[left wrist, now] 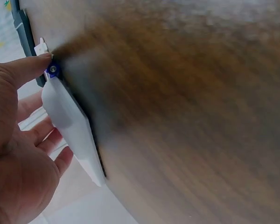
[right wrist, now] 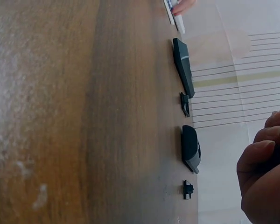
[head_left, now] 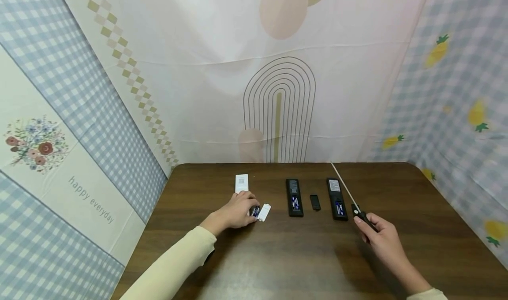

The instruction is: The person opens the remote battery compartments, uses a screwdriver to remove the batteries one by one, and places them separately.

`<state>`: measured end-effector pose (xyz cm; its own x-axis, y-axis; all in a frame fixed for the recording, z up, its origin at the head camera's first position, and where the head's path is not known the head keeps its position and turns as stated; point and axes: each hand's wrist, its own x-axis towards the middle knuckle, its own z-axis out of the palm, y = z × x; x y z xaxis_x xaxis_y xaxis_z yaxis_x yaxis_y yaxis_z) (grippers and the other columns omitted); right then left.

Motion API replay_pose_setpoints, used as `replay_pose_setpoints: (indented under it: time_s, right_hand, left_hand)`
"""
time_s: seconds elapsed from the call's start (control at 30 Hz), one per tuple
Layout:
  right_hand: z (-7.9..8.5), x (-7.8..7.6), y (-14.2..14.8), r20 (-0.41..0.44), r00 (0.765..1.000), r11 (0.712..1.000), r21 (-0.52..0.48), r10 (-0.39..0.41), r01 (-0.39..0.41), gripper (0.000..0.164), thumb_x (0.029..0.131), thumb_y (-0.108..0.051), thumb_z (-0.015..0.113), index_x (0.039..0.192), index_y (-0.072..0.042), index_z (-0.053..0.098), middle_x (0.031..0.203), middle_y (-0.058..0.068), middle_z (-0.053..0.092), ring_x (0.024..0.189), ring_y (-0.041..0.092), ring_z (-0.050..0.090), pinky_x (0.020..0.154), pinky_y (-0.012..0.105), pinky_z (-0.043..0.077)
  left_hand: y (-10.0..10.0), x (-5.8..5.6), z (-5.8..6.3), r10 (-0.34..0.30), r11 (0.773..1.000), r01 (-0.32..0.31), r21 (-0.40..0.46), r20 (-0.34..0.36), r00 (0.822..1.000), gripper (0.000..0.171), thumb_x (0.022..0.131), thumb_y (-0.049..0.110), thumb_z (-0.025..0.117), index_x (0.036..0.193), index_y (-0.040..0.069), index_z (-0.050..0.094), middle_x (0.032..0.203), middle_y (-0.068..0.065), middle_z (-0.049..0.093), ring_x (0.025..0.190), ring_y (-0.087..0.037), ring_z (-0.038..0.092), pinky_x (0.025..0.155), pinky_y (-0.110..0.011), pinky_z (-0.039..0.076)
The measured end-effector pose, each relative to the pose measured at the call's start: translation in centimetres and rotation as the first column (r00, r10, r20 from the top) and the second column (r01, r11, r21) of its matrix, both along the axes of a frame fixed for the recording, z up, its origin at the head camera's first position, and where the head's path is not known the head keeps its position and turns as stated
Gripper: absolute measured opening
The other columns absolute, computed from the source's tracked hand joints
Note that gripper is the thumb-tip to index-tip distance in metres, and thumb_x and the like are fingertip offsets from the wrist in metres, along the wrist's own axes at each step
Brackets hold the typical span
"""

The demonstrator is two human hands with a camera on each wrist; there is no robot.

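Note:
My left hand [head_left: 238,209] pinches at blue batteries [head_left: 255,211] by the near end of a white remote control [head_left: 241,182]. In the left wrist view the thumb lies against a battery's end [left wrist: 53,69], beside the white remote [left wrist: 72,128]; the other fingers are behind the remote. A white battery cover [head_left: 264,212] lies just right of that hand. My right hand [head_left: 382,238] grips a screwdriver [head_left: 344,184] by its dark handle, its long shaft pointing up and away. In the right wrist view, the curled fingers [right wrist: 263,154] hide most of the handle.
Two black remotes, the middle one [head_left: 294,197] and the right one [head_left: 337,198], lie with blue batteries showing in their compartments. Between them is a black battery cover [head_left: 315,202]. Another small black piece [right wrist: 188,190] lies beside the right remote. A fabric-covered wall [head_left: 214,150] borders the wooden table [head_left: 285,256].

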<state>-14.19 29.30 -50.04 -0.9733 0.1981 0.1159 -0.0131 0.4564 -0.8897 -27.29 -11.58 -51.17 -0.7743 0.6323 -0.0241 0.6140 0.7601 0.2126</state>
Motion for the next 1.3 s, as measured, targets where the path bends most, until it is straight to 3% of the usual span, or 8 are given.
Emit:
replay_pose_setpoints:
  time_s: [0.27, 0.5, 0.6, 0.8, 0.97, 1.17, 1.23, 1.3]
  right_hand:
    - [-0.2, -0.3, 0.0, 0.021, 1.000, 1.000, 0.005, 0.000, 0.000, 0.043, 0.108, -0.029, 0.066, 0.079, -0.001, 0.054, 0.057, -0.006, 0.049, 0.049, 0.013, 0.042, 0.047, 0.034, 0.038]
    - [-0.1, -0.9, 0.0, -0.008, 1.000, 0.999, 0.030, 0.015, -0.015, 0.042, 0.107, -0.029, 0.067, 0.077, -0.001, 0.055, 0.058, -0.007, 0.051, 0.052, 0.014, 0.046, 0.051, 0.033, 0.040]
    - [0.0, -1.1, 0.0, -0.021, 1.000, 1.000, 0.024, 0.017, -0.016, 0.043, 0.107, -0.028, 0.067, 0.077, -0.001, 0.054, 0.057, -0.007, 0.051, 0.052, 0.014, 0.046, 0.051, 0.033, 0.040]
    - [-0.2, -1.3, 0.2, -0.026, 1.000, 1.000, 0.021, 0.006, -0.005, 0.043, 0.107, -0.028, 0.067, 0.076, -0.002, 0.053, 0.057, -0.008, 0.050, 0.052, 0.013, 0.045, 0.050, 0.033, 0.039]
    - [-0.4, -1.3, 0.3, -0.034, 0.999, 0.999, 0.033, 0.008, -0.007, 0.042, 0.107, -0.027, 0.068, 0.075, -0.003, 0.053, 0.057, -0.008, 0.050, 0.052, 0.014, 0.046, 0.051, 0.033, 0.040]
    - [-0.4, -1.3, 0.4, -0.040, 0.999, 0.998, 0.056, -0.009, 0.011, 0.042, 0.106, -0.027, 0.068, 0.075, -0.004, 0.054, 0.056, -0.007, 0.050, 0.052, 0.013, 0.046, 0.051, 0.033, 0.040]
    - [-0.2, -1.4, 0.5, -0.040, 0.999, 0.998, 0.061, -0.007, 0.009, 0.042, 0.106, -0.028, 0.068, 0.075, -0.004, 0.055, 0.057, -0.007, 0.051, 0.052, 0.013, 0.046, 0.051, 0.034, 0.040]
    - [0.1, -1.4, 0.5, -0.039, 0.999, 0.998, 0.068, -0.002, 0.004, 0.042, 0.107, -0.029, 0.068, 0.076, -0.004, 0.055, 0.057, -0.006, 0.051, 0.052, 0.013, 0.045, 0.051, 0.033, 0.039]
  left_hand:
    - [-0.7, 1.1, 0.3, 0.045, 0.991, -0.048, 0.127, 0.026, 0.999, 0.054, 0.096, 0.032, 0.080, 0.143, 0.011, 0.063, 0.146, -0.011, 0.061, 0.142, -0.032, 0.052, 0.114, -0.055, 0.040]
    - [-2.5, 2.8, 1.2, 0.098, 0.956, -0.092, 0.278, -0.008, 0.995, 0.056, 0.093, 0.026, 0.081, 0.141, 0.003, 0.064, 0.143, -0.015, 0.064, 0.140, -0.037, 0.053, 0.111, -0.057, 0.040]
    - [-3.4, 3.7, 1.5, 0.133, 0.947, -0.118, 0.300, -0.031, 0.991, 0.055, 0.093, 0.026, 0.081, 0.141, 0.003, 0.064, 0.141, -0.014, 0.065, 0.138, -0.037, 0.055, 0.112, -0.057, 0.041]
    - [-4.1, 5.1, 1.5, 0.135, 0.946, -0.111, 0.303, -0.058, 0.989, 0.052, 0.095, 0.026, 0.079, 0.140, 0.003, 0.064, 0.139, -0.015, 0.066, 0.135, -0.037, 0.058, 0.110, -0.056, 0.042]
    - [-3.5, 5.6, 1.3, 0.134, 0.944, -0.108, 0.310, -0.064, 0.989, 0.049, 0.095, 0.024, 0.079, 0.137, 0.003, 0.065, 0.138, -0.014, 0.067, 0.133, -0.035, 0.059, 0.108, -0.054, 0.043]
    - [-1.7, 5.7, 1.6, 0.160, 0.904, -0.156, 0.399, 0.022, 0.987, 0.048, 0.097, 0.026, 0.077, 0.138, 0.003, 0.065, 0.136, -0.015, 0.069, 0.129, -0.036, 0.062, 0.111, -0.058, 0.045]
    - [-0.6, 5.6, 1.8, 0.162, 0.892, -0.153, 0.425, 0.015, 0.987, 0.046, 0.098, 0.026, 0.076, 0.136, 0.002, 0.067, 0.132, -0.014, 0.071, 0.125, -0.035, 0.064, 0.109, -0.056, 0.048]
    - [0.6, 5.5, 1.8, 0.158, 0.895, -0.145, 0.422, 0.005, 0.987, 0.044, 0.100, 0.028, 0.074, 0.136, 0.003, 0.068, 0.128, -0.012, 0.072, 0.120, -0.031, 0.066, 0.105, -0.052, 0.051]
